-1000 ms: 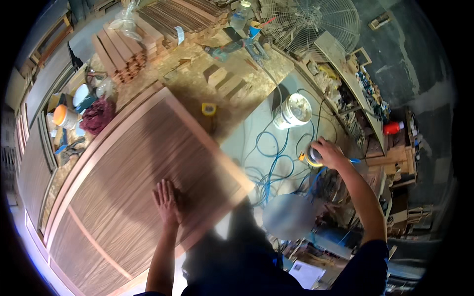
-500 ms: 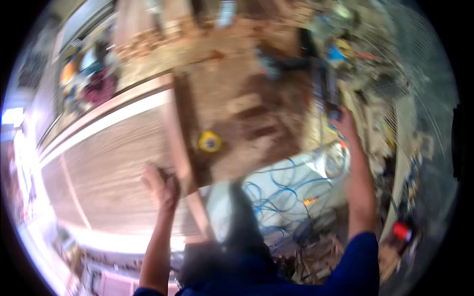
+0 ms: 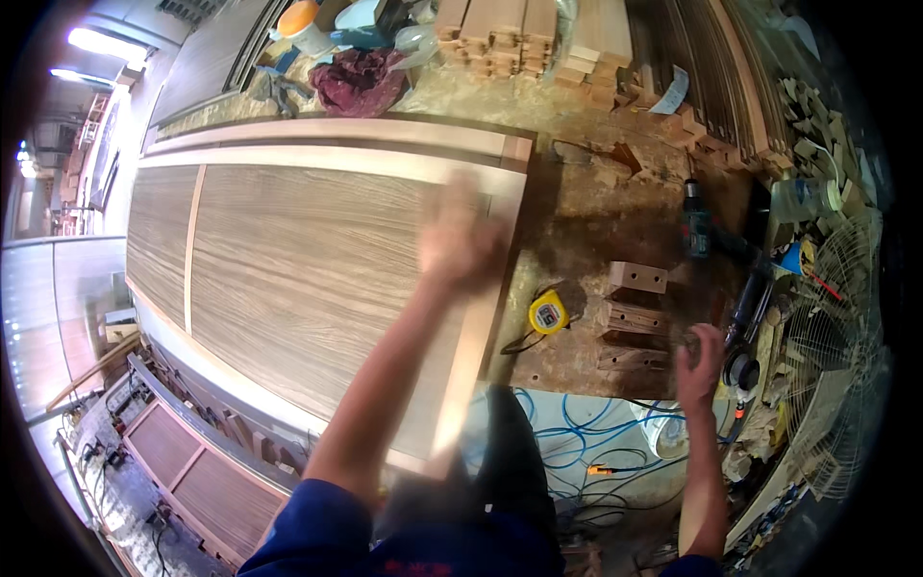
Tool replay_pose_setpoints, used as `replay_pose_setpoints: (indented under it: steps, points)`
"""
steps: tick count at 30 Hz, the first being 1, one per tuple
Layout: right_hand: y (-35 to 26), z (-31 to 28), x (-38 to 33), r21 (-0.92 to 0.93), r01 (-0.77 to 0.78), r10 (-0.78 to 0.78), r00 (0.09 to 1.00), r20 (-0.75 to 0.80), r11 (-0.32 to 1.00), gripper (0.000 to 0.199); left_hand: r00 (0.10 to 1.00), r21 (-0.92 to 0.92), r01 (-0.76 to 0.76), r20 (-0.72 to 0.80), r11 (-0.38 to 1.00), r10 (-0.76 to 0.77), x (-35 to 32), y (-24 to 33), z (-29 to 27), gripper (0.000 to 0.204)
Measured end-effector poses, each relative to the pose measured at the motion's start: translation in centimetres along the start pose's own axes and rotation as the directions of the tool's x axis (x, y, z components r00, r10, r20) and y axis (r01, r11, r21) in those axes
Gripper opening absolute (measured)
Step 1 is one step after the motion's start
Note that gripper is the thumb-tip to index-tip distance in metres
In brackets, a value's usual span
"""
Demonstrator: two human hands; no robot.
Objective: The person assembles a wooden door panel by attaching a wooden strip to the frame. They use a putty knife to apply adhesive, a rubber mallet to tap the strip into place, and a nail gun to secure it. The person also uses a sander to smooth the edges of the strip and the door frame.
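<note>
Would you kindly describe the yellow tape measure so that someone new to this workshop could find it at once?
Start at the large wooden door panel lying flat on the workbench. Just past its right edge, on the stained bench top, lies the tape measure, left of a row of small wooden blocks. It is the only bright yellow, rounded thing there, between the blurred left hand and the right hand.

Two bare forearms entering from the lower edge, uncovered from hand to above the elbow. Short dark-blue sleeves [image 3: 317, 524] ending at the upper arms, same blue cloth across the chest, with a small red marking near the middle. Left hand [image 3: 461, 240] blurred, right hand [image 3: 697, 361] sharper; no gloves, no watch visible.
</note>
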State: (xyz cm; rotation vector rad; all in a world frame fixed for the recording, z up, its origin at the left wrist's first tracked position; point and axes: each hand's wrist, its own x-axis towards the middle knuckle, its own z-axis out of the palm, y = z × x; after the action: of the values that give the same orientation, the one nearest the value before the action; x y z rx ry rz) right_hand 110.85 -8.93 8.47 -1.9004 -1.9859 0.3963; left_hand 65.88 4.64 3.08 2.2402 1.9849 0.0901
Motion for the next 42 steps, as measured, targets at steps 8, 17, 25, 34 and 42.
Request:
replay_pose_setpoints:
  steps: [8, 17, 25, 34, 42]
  points:
    - [-14.9, 4.6, 8.2, 0.129, 0.172, -0.185, 0.978, 0.098, 0.977, 0.033, 0.926, -0.216, -0.347, 0.078, 0.913, 0.370, -4.4, -3.7, -1.1, 0.069]
    - [-12.4, 15.9, 26.4, -0.283, 0.067, -0.066, 0.998, 0.012, 0.957, 0.050, 0.988, -0.154, 0.065, -0.132, 0.986, -0.085, 0.1, -14.1, -1.5, 0.066]
    - [-12.5, 16.3, 27.9, -0.258, 0.101, -0.051, 0.979, 0.195, 0.961, 0.051, 0.990, -0.152, 0.073, -0.109, 0.986, -0.091, 0.5, -14.6, -1.2, 0.065]
    - [-19.9, 10.4, 23.7, 0.715, -0.434, 0.127, 0.888, 0.441, 0.548, 0.065, 0.988, -0.143, 0.111, -0.088, 0.984, -0.124, 0.9, -14.5, -1.2, 0.072]
    - [-27.4, 8.8, 20.9, 0.845, -0.424, -0.201, 0.843, 0.500, 0.326, 0.102, 0.989, -0.118, 0.100, -0.096, 0.988, -0.112, 0.4, -14.1, -1.8, 0.077]
